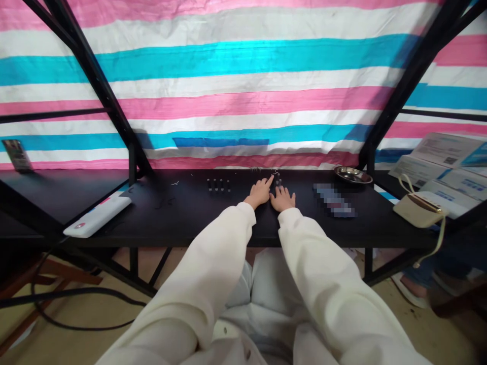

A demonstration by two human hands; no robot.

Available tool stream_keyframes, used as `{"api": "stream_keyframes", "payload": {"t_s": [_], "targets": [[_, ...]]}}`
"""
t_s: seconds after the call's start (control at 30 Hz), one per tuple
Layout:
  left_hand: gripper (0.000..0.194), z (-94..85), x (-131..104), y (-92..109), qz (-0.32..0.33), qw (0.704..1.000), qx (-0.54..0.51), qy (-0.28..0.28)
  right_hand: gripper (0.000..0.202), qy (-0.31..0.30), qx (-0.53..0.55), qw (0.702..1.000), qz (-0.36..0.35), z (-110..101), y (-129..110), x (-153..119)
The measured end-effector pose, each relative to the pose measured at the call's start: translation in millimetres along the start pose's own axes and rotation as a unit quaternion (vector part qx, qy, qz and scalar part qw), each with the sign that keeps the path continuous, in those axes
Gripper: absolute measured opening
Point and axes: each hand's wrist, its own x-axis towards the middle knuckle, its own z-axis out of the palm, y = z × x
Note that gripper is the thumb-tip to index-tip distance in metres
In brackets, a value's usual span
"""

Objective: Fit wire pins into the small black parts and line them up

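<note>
Above the black table (175, 218), my left hand (259, 192) reaches forward with its index finger stretched out towards a small cluster of dark pieces (278, 181). My right hand (283, 199) lies right beside it, fingers spread on the tabletop at the near side of that cluster. The fingertips partly cover the pieces, so I cannot tell whether they touch. A thin pale strand (274, 172) lies just beyond the fingers. Left of my hands stand several small dark cylinders (215, 185) with lighter ends, in a short row. Neither hand visibly holds anything.
A shiny metal dish (353, 175) sits at the back right, with a blurred-out flat object (335, 201) nearer me. At left lies a white power strip (99, 215). A beige pouch (420, 209) and white boxes (437, 167) are far right. Black posts (133, 165) frame the table.
</note>
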Motion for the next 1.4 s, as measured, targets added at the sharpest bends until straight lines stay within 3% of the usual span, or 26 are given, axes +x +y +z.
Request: {"api": "stream_keyframes", "payload": {"t_s": [0.2, 0.4, 0.53, 0.67, 0.73, 0.87, 0.97, 1.07, 1.17, 1.4], "targets": [[0.056, 1.8, 14.3, 6.9, -0.011, 0.999, 0.038, -0.016, 0.060, -0.004, -0.030, 1.000, 0.001, -0.1, -0.9, -2.8], [0.030, 3.7, 10.6, 9.4, -0.062, 0.995, -0.042, 0.064, 0.059, 0.013, -0.040, 0.999, 0.000, 1.1, -2.4, -3.9], [0.020, -3.6, 2.6, 2.2, -0.090, 0.975, -0.150, 0.141, 0.050, 0.072, -0.021, 0.997, -0.023, 1.1, -1.1, -5.6], [0.013, -19.7, -19.6, -13.6, -0.093, 0.937, -0.263, 0.209, 0.030, 0.172, 0.046, 0.982, -0.069, -0.9, 0.8, -6.2], [0.012, -26.9, -35.1, -23.2, -0.101, 0.911, -0.335, 0.216, 0.024, 0.231, 0.119, 0.957, -0.126, -2.1, -0.4, -5.9], [0.014, -31.8, -63.3, -40.7, -0.153, 0.838, -0.479, 0.212, 0.016, 0.284, 0.319, 0.871, -0.245, -4.0, -13.8, -3.8], [0.017, -29.1, -74.5, -49.3, -0.200, 0.793, -0.526, 0.233, 0.015, 0.292, 0.466, 0.806, -0.219, -0.9, -30.7, -0.2], [0.019, -26.9, -77.7, -52.8, -0.211, 0.771, -0.552, 0.238, 0.020, 0.257, 0.583, 0.751, -0.172, 7.5, -42.5, 3.0], [0.019, -27.3, -77.8, -52.0, -0.217, 0.762, -0.567, 0.225, 0.027, 0.211, 0.628, 0.734, -0.150, 14.5, -43.9, 2.3], [0.019, -29.4, -78.3, -48.1, -0.197, 0.769, -0.574, 0.200, 0.031, 0.165, 0.661, 0.718, -0.141, 13.6, -39.3, -4.0]]}}
